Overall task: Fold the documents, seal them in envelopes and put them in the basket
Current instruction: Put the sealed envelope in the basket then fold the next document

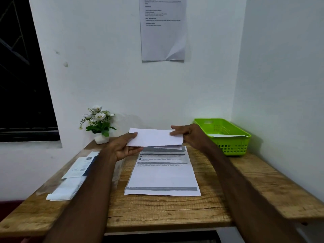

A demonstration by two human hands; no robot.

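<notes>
Both hands were up over the desk [157, 213], and between them hung the white envelope [155, 137]: the left hand [125, 147] pinched its left end, the right hand [188, 133] pinched its right end. Beneath lay a printed document [162, 174]; the green basket [231, 146] sat just right.

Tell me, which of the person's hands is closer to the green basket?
Right. The right hand holds the white envelope's right end, just left of the green basket. The left hand holds the envelope's other end, farther away.
</notes>
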